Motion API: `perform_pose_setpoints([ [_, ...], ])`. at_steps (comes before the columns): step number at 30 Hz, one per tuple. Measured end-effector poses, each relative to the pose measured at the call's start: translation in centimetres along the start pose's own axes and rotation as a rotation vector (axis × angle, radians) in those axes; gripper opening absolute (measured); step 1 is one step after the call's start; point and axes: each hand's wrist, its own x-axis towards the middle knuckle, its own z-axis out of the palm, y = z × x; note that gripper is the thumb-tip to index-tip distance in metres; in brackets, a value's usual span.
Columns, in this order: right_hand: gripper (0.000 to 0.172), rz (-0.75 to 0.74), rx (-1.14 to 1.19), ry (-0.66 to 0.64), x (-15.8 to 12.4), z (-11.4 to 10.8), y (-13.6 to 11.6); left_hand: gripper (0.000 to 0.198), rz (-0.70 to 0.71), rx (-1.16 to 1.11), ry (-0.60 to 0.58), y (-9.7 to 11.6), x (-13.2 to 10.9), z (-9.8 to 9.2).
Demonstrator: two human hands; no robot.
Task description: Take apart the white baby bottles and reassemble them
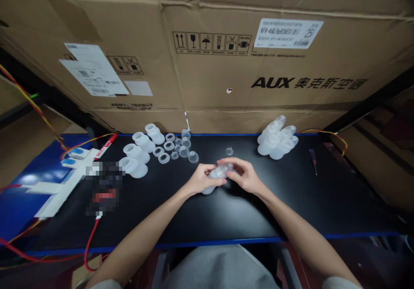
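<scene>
My left hand [202, 180] is wrapped round the body of a small translucent white bottle [208, 190], tilted with its top up and to the right. The fingers of my right hand [243, 174] close round the bottle's clear domed top [225, 167]. Just beyond the hands, a small clear disc-like piece [229, 151] lies on the black tabletop [246, 220]. Loose rings [164, 158], small clear discs and clear domed caps [193, 157] are set out to the left of my hands.
Several open-necked white bottles [134, 168] stand at the left, and a cluster of bottles with clear tops [278, 140] at the back right. A screwdriver [313, 161], a red marker [106, 146] and a power strip [60, 192] lie around. A cardboard box [207, 73] walls the back.
</scene>
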Motion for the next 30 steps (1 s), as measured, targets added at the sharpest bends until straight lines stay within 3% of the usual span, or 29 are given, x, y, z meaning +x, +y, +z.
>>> perform_pose_setpoints([
  [2, 0.044, -0.025, -0.053, 0.137, 0.0, -0.5, -0.3, 0.046, 0.148, 0.117, 0.085, -0.2, 0.0, 0.3],
  [4, 0.037, -0.117, -0.223, 0.313, 0.2, -1.4, -0.8, 0.052, 0.326, 0.335, 0.190, -0.3, 0.0, 0.2],
  [6, 0.030, -0.224, -0.485, 0.482, 0.6, -2.7, -1.3, 0.040, 0.433, 0.559, 0.283, -0.4, 0.0, -0.4],
  [8, 0.029, -0.295, -0.721, 0.579, 1.0, -4.0, -1.3, 0.023, 0.468, 0.700, 0.379, -0.3, 0.1, -1.3],
  [12, 0.036, -0.313, -0.959, 0.660, 1.4, -6.3, -0.1, 0.016, 0.476, 0.824, 0.554, 0.2, 0.4, -4.2],
  [19, 0.053, -0.213, -1.057, 0.709, 1.3, -8.0, 1.8, 0.021, 0.330, 1.125, 0.735, 0.8, 0.3, -9.8],
  [25, 0.064, -0.252, -0.997, 0.744, 1.2, -7.7, 1.1, 0.029, 0.182, 1.167, 0.875, 2.1, -1.0, -13.4],
  [27, 0.067, -0.262, -0.983, 0.753, 1.2, -7.7, 0.9, 0.027, 0.102, 1.218, 0.835, 2.6, -1.4, -14.3],
  [30, 0.065, -0.269, -0.999, 0.762, 1.3, -7.8, 0.8, 0.027, -0.056, 1.300, 0.617, 2.7, -1.9, -15.4],
])
